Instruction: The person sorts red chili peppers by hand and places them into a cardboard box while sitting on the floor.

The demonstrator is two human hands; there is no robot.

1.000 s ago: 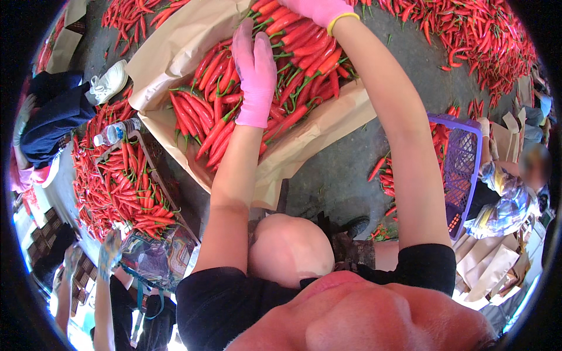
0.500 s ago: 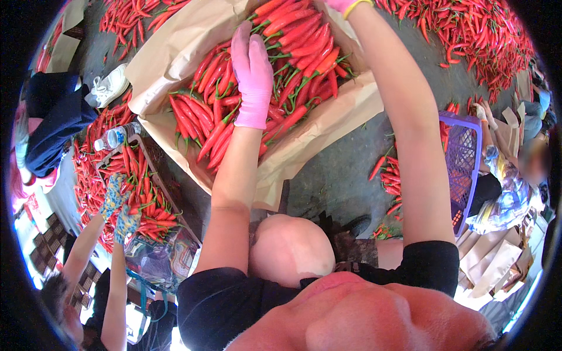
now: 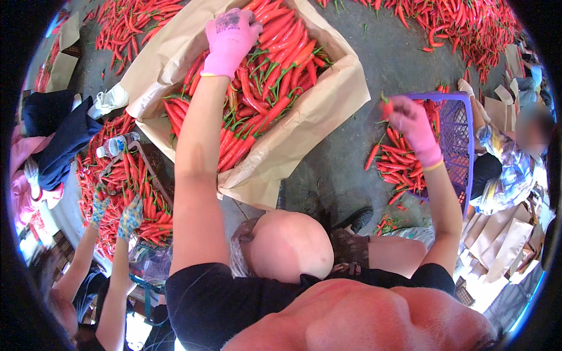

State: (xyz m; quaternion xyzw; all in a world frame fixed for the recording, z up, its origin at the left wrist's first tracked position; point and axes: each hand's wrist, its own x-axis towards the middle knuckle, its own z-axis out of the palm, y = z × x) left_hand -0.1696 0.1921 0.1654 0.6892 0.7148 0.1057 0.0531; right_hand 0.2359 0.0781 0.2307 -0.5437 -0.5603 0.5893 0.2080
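A brown paper bag (image 3: 319, 126), its mouth spread wide, holds red chili peppers (image 3: 281, 41) with green stems, laid in rough rows. My left hand (image 3: 228, 44), in a pink glove, lies over the peppers beside the bag's far left wall. Its fingers curl downward, and what is under them is hidden. To the right of the bag, my right hand (image 3: 414, 128), also in a pink glove, pinches a red chili pepper (image 3: 386, 108) with its stem up. That hand is above a loose heap of chilies (image 3: 398, 161) on the floor.
A purple plastic crate (image 3: 459, 137) lies tipped beside the heap. Larger chili piles (image 3: 468, 29) cover the floor beyond. At left, another person's patterned gloves (image 3: 130, 216) work in chilies near a plastic bottle (image 3: 117, 144). Another person (image 3: 506, 164) sits at right by folded paper bags (image 3: 497, 245).
My right hand has come from the bag's far side down to the right-hand heap and now has a chili. My left hand has shifted left and away, its fingers now curled.
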